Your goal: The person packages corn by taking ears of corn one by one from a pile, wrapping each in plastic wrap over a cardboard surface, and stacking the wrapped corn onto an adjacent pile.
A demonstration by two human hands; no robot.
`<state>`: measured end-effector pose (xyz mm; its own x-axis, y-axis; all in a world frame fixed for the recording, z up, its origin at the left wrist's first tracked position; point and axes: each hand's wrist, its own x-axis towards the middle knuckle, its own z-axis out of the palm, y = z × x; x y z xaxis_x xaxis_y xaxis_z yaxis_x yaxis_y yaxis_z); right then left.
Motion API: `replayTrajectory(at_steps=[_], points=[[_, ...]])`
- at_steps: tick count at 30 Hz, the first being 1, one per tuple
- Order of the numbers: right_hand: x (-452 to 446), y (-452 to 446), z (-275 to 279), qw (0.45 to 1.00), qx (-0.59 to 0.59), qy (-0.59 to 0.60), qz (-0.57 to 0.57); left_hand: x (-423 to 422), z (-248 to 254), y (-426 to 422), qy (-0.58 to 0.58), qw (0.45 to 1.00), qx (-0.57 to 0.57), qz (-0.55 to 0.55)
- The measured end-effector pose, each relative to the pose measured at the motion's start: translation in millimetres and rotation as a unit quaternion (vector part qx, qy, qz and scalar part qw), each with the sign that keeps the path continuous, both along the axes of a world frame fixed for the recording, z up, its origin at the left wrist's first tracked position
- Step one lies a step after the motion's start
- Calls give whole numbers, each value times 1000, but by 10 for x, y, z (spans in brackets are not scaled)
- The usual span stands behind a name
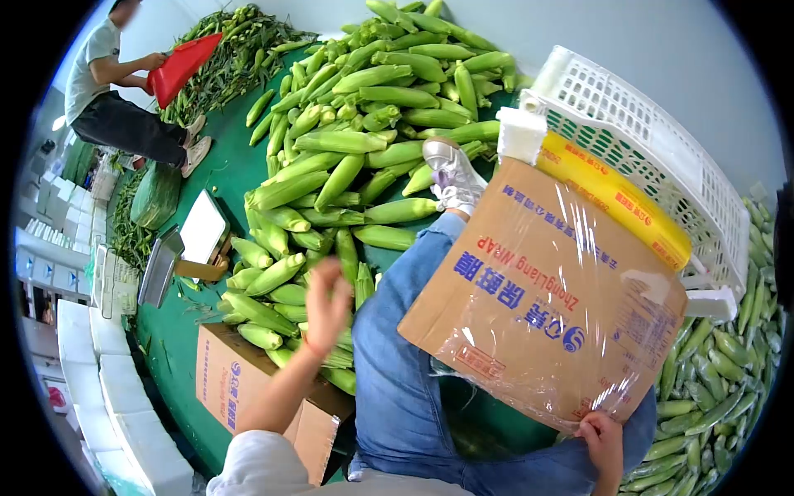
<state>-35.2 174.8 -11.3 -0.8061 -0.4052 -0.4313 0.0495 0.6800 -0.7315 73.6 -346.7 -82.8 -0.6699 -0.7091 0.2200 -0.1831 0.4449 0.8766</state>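
Observation:
My left hand [328,306] is raised over the pile of green corn [277,273], smeared by motion; whether it holds anything does not show. My right hand [601,438] pinches the edge of clear plastic film [496,388] at the lower right edge of a cardboard box [529,289]. That box lies tilted across my lap, with film stretched over its top. Along its upper right side rests a yellow roll [616,194] with red print, between white foam end blocks [522,135]. Unwrapped corn lies beyond my shoe.
An open cardboard box [223,372] stands by my left leg. A scale [204,227] sits further left. A white crate [645,124] stands behind the roll; wrapped corn [695,413] is heaped right. Another person [124,107] holds a red dustpan-like object [182,70] near leafy husks.

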Motion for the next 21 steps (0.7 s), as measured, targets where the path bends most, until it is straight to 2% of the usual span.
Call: replayTrajectory(at_steps=[1,2,3,4,6,8,10,11,12,13,14,15,16,18,20,21], points=[[-27,13,10,1000,8,-19,4,-85,-229,-438,-3,994,31,107],[-69,24,-23,999,14,-34,7,-182,-490,-857,24,968,145,203],[-44,98,-129,998,-12,-57,-30,-334,-484,-1192,13,924,263,277],[-67,89,-155,997,-15,-62,-34,-450,-765,-1664,15,888,265,374],[-37,110,-137,995,-12,-78,-53,-608,-1177,-2303,30,880,202,430],[-69,29,-45,998,29,-60,-14,-779,-1240,-2451,-139,819,148,536],[-106,-84,94,996,65,-51,18,-627,-1684,-2754,55,855,175,485],[-70,-135,113,997,61,-38,-12,-482,-1594,-2808,28,855,266,444],[-69,-108,105,997,62,-35,-16,-324,-1366,-2758,0,846,353,400],[-57,-99,81,997,60,-34,-20,-229,-1062,-2387,135,823,435,338],[-39,-92,66,998,57,-33,-21,-140,-733,-1994,252,768,520,276],[-41,-99,79,997,59,-43,-28,56,-568,-1648,332,752,543,170],[-62,-124,104,996,61,-51,-30,180,-353,-1187,360,765,528,75],[-50,-157,129,997,56,-47,-30,239,-7,-664,369,795,479,53],[-19,-135,125,998,52,-24,-20,250,130,-685,352,799,470,-132],[-9,-131,143,998,65,1,-5,96,275,-526,330,837,436,-32]])
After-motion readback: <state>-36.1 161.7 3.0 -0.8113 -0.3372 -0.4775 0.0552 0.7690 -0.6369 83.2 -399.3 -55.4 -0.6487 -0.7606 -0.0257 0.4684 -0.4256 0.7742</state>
